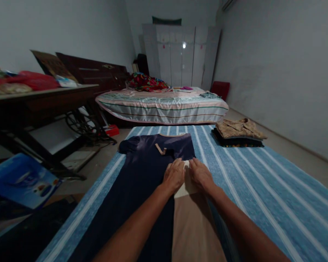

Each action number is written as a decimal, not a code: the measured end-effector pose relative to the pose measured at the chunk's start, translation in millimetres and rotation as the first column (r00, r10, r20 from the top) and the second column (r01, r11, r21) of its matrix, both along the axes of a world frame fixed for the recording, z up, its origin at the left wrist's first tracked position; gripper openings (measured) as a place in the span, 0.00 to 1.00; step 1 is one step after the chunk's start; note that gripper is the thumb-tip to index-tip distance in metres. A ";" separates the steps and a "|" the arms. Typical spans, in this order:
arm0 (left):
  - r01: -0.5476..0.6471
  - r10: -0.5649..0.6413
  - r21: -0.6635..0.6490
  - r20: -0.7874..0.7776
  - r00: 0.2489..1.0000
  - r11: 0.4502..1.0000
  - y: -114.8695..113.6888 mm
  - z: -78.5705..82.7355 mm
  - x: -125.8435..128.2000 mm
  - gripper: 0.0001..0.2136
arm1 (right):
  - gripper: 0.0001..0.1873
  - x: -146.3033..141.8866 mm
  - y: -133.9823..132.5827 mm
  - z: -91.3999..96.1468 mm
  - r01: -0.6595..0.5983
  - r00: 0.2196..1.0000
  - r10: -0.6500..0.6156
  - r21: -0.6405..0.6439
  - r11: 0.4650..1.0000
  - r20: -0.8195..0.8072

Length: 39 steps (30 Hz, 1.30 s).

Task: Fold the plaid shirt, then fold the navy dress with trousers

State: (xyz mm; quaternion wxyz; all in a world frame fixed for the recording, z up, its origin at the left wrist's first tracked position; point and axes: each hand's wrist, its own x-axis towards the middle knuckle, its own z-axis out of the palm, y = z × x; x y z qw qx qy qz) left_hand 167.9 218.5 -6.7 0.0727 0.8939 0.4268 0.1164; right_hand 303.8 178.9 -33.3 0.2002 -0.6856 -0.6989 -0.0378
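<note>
A dark navy short-sleeved garment (pixel 136 182), a dress or long top, lies face up on the striped bed cover. Its right side is folded inward, showing a tan and cream panel (pixel 196 218). Two short tan strips (pixel 160 149) sit near its chest. On the left edge of the cream part, my left hand (pixel 175 174) has its fingers bent down onto the cloth. Opposite it, my right hand (pixel 200 175) grips the outer folded edge near the shoulder. My thumbs are mostly hidden.
Folded clothes (pixel 239 133) are stacked on the blue striped cover (pixel 262 182) at the right. Beyond stands another bed (pixel 164 107), with a wardrobe (pixel 177 54) behind. To the left are a sewing-machine table (pixel 79 91) and a blue box (pixel 24 180).
</note>
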 end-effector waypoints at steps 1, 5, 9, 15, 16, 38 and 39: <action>-0.020 0.020 -0.014 -0.022 1.000 1.000 6.9 -6.4 0.6 0.19 | 0.21 0.8 5.1 -5.4 0.011 1.000 -0.011 -0.005 1.000 0.003; -0.034 0.030 -0.036 -0.093 0.995 0.999 20.6 -26.2 -2.9 0.22 | 0.27 3.3 9.6 -26.0 0.034 0.999 -0.033 -0.047 0.998 0.038; -0.024 0.023 -0.011 -0.092 0.996 1.000 21.3 -31.7 -6.1 0.23 | 0.26 3.2 9.5 -30.9 0.055 0.998 -0.053 -0.038 0.998 0.045; -0.023 0.023 -0.005 -0.099 0.995 1.000 21.9 -34.1 -7.8 0.24 | 0.24 -4.8 32.1 -20.0 0.021 1.000 -0.021 -0.014 1.000 0.013; -0.025 0.025 -0.002 -0.100 0.995 1.000 22.2 -34.8 -8.2 0.24 | 0.24 -6.2 36.5 -19.6 0.012 1.000 -0.012 -0.019 1.000 0.013; -0.123 0.117 -0.086 -0.076 0.990 0.989 18.3 -14.6 -7.0 0.25 | 0.30 -8.2 43.2 -26.1 0.010 0.998 -0.015 -0.075 0.997 -0.060; -0.129 0.122 -0.085 -0.084 0.989 0.988 18.3 -14.9 -6.7 0.25 | 0.30 -8.3 43.2 -24.9 0.012 0.998 -0.018 -0.093 0.996 -0.066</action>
